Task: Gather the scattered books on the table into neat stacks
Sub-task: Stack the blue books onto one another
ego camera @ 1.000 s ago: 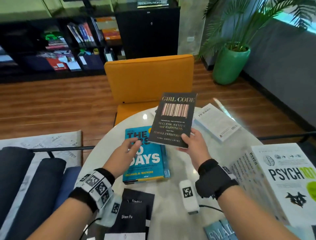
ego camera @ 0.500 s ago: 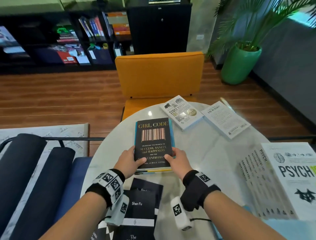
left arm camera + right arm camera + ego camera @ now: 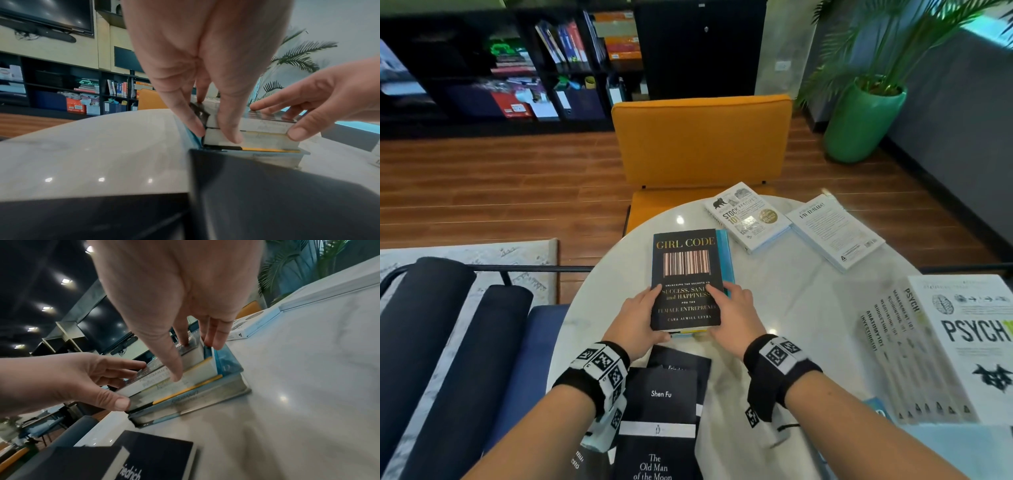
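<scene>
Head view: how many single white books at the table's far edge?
2. Stock Market 101 by the orange chair; a white back-cover-up book right of it. PSYCH boxed set excluded; none apparently hidden.

Place: office lounge.
Shelving (image 3: 465,68): black, far beyond the fingers (image 3: 732,296), holding books (image 3: 571,44) and file boxes (image 3: 582,102).
Screen (image 3: 47,14): wall-mounted, up left of the fingers, camera bar (image 3: 51,34) beneath.
Furniture: orange chair (image 3: 702,140) past the fingers, potted palm (image 3: 863,120) beyond right.
</scene>
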A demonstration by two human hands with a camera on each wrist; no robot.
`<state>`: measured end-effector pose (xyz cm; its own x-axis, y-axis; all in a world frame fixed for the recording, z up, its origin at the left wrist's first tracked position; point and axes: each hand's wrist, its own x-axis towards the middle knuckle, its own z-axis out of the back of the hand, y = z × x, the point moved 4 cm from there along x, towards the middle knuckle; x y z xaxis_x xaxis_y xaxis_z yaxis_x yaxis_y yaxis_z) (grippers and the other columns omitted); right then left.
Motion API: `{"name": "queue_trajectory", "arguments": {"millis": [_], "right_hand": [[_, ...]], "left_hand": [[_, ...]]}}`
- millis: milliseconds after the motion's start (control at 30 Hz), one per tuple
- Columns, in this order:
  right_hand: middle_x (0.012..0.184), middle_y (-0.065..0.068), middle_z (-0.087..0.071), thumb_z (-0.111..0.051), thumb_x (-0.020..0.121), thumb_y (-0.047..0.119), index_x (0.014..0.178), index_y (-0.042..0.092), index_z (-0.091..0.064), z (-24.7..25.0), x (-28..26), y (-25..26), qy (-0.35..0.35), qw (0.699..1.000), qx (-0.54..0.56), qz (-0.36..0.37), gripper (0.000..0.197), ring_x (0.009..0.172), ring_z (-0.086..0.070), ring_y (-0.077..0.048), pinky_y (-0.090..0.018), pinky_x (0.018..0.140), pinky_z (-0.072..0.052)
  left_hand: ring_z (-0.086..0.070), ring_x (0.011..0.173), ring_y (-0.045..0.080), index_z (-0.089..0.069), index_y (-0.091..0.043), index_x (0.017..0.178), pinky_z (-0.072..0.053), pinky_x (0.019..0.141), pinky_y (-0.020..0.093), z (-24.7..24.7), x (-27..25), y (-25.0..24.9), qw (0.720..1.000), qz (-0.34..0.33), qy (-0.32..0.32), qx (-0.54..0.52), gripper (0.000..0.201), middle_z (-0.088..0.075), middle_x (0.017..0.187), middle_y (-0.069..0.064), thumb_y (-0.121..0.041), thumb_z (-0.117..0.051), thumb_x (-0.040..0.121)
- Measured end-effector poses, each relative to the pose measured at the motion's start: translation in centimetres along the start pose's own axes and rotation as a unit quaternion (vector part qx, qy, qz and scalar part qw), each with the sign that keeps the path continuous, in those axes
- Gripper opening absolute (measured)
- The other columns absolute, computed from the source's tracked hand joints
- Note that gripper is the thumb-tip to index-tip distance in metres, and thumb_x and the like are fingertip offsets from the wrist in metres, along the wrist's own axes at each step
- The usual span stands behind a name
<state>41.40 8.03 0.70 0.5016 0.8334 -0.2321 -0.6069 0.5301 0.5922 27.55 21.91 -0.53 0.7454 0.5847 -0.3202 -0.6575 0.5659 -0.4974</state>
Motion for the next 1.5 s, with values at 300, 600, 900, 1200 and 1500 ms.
{"name": "queue_trajectory", "arguments": {"millis": [300, 600, 900, 1200, 1500], "right_hand": [[0.151, -0.010, -0.024, -0.066, 0.086, 0.021, 0.148, 0.023, -0.028, 0.0, 0.9, 0.0, 0.017, 0.999, -0.034, 0.014, 0.073, 0.134, -0.024, -0.027, -0.036, 0.113, -0.030], [0.155, -0.011, -0.018, -0.057, 0.092, 0.018, 0.152, 0.024, -0.019, -0.9, 0.6, -0.5, 0.008, 0.996, -0.085, -0.002, 0.072, 0.138, -0.019, -0.027, -0.036, 0.114, -0.033], [0.150, -0.011, -0.029, -0.055, 0.087, 0.013, 0.152, 0.022, -0.017, 1.1, -1.0, -0.8, 0.026, 0.998, -0.044, -0.031, 0.076, 0.132, -0.026, -0.031, -0.037, 0.110, -0.031], [0.114, -0.003, -0.059, -0.058, 0.091, 0.033, 0.116, 0.021, -0.063, 4.4, -9.6, -5.3, -0.028, 0.996, 0.009, -0.079, 0.028, 0.115, -0.045, -0.021, -0.031, 0.094, -0.040], [0.110, -0.003, -0.062, -0.055, 0.090, 0.026, 0.103, 0.023, -0.067, 5.1, -20.7, -14.6, -0.037, 0.986, 0.040, -0.155, 0.018, 0.111, -0.054, -0.023, -0.037, 0.097, -0.045]], "left_hand": [[-0.033, 0.140, 0.020, -0.019, -0.018, 0.155, -0.028, 0.117, 0.035, 0.6, 0.6, 0.0, 1.000, -0.004, 0.008, 0.001, 0.105, -0.030, 0.156, 0.002, -0.025, -0.084, 0.072], [-0.048, 0.120, 0.027, -0.017, -0.019, 0.155, -0.042, 0.101, 0.033, 0.9, -0.1, -1.3, 0.998, 0.003, 0.012, 0.058, 0.095, -0.055, 0.134, 0.006, -0.027, -0.076, 0.081], [-0.046, 0.125, 0.025, -0.019, -0.027, 0.154, -0.043, 0.103, 0.040, 2.0, -1.0, -1.1, 0.996, 0.038, 0.039, 0.067, 0.101, -0.053, 0.136, 0.009, -0.056, -0.074, 0.074], [-0.057, 0.103, 0.015, -0.068, -0.026, 0.102, -0.047, 0.089, 0.032, 2.3, -10.1, -9.8, 0.996, -0.050, -0.058, 0.040, 0.021, -0.063, 0.104, -0.007, -0.038, -0.053, 0.095], [-0.058, 0.112, 0.016, -0.056, -0.027, 0.128, -0.045, 0.097, 0.032, -13.8, -16.6, -17.2, 0.987, -0.052, 0.130, 0.078, 0.043, -0.060, 0.123, -0.004, -0.051, -0.048, 0.094]]}}
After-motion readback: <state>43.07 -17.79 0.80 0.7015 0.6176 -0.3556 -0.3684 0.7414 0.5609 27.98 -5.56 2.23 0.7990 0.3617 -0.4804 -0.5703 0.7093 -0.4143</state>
